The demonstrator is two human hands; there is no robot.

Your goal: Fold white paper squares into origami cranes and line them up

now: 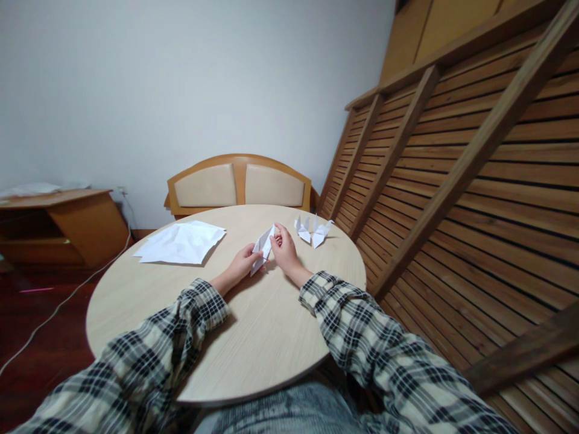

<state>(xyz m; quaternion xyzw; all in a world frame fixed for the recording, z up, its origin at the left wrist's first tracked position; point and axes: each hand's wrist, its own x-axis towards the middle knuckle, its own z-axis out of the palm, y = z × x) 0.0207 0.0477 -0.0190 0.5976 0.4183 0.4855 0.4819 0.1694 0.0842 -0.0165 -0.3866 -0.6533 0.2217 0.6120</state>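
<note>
A partly folded piece of white paper, long and diamond-shaped, is held between my two hands over the table. My left hand grips its lower left part, thumb on top. At its upper right end, my right hand pinches the edge with thumb and fingers. Just right of my right hand stand two folded paper cranes, close side by side. Left of my hands lies a small stack of creased white paper sheets.
The round, light wood table carries all the paper. Behind it is a padded headboard. A slatted wooden frame leans along the right side. At the left are a wooden cabinet and a white cable on the floor.
</note>
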